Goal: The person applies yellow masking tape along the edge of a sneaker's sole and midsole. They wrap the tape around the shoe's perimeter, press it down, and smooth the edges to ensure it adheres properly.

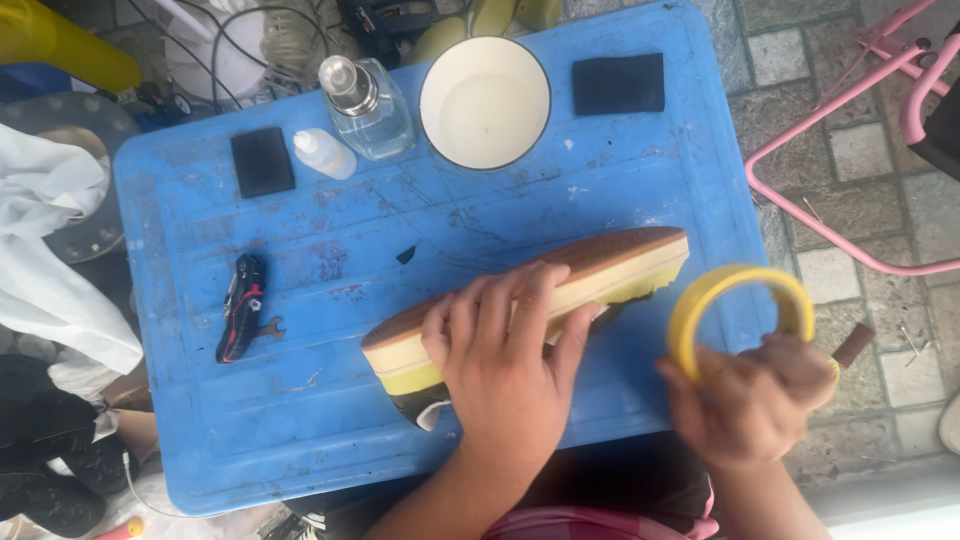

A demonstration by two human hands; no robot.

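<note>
Your left hand lies flat over the middle of the shoe, fingers spread and curled over its upturned sole, pressing it down on the blue counter. The shoe rests sole-up near the front edge, running at a slant from lower left to upper right; its brown tread faces you, and yellow tape covers the side of the sole at both ends. Your right hand is off the right front corner of the counter, fingers closed around the lower part of a roll of yellow tape, which stands on edge just beside the raised end of the shoe without clearly touching it. Along the far edge sit a white bowl with a dark rim, a clear glass bottle with a metal pump top, and a small white squeeze bottle lying tilted. A black pad lies to the left of the bottles and another black pad to the right of the bowl. A red-and-black multi-tool lies well apart from the shoe on the left. A pink metal frame stands on the paved floor to the right.
</note>
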